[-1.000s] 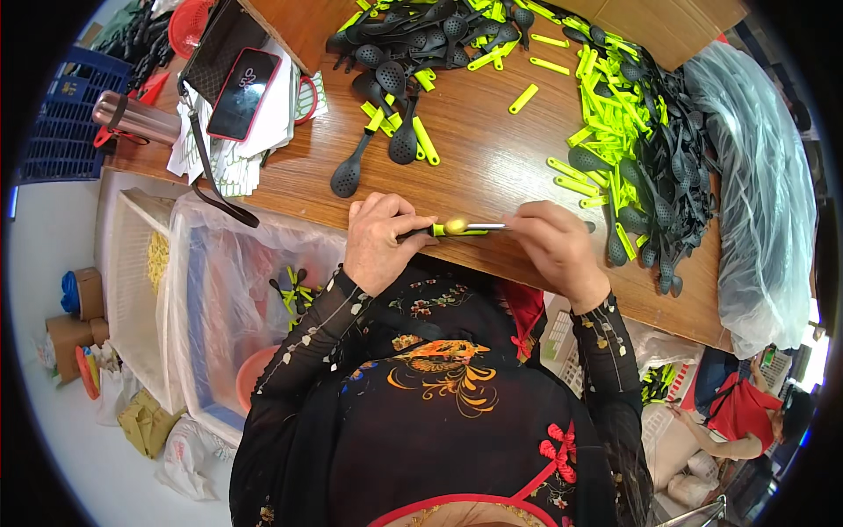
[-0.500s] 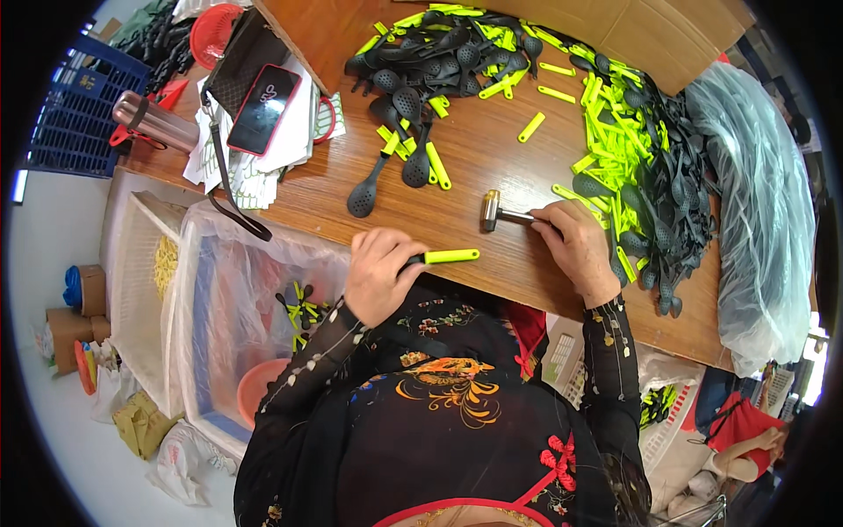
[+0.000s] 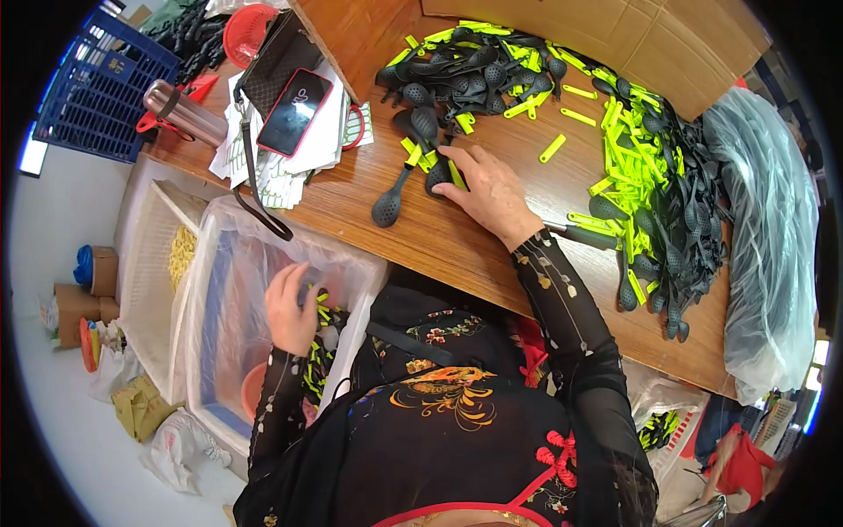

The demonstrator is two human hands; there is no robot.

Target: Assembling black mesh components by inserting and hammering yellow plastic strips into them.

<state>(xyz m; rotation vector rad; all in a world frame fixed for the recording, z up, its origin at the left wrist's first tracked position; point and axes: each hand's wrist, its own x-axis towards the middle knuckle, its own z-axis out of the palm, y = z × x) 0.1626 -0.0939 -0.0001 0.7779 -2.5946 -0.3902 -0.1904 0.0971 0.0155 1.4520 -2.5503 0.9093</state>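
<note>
My right hand (image 3: 492, 195) reaches over the table with thumb and fingers spread around a lime-green handle (image 3: 457, 176). Its thumb tip is at a black perforated spoon head (image 3: 436, 178), and I see nothing gripped. Another black perforated spoon (image 3: 386, 209) lies to the left of this hand. Beneath my right forearm rests a hammer (image 3: 590, 236), its head hidden by the sleeve. My left hand (image 3: 291, 309) hovers over the plastic-lined bin (image 3: 204, 290), fingers extended and nothing visible in them. Black and lime-green pieces (image 3: 320, 364) lie in that bin.
Heaps of black spoon parts (image 3: 694, 202) and lime-green handles (image 3: 628, 145) cover the table's right and back. A cardboard sheet (image 3: 615, 35) stands behind them, a clear plastic bag (image 3: 764, 237) at right. A phone (image 3: 296, 112), papers and a flask (image 3: 184, 112) sit at left.
My left hand has moved left to over the bin, and the lime-handled piece is gone from it. My right hand has left the hammer on the table and reached forward-left to the spoons.
</note>
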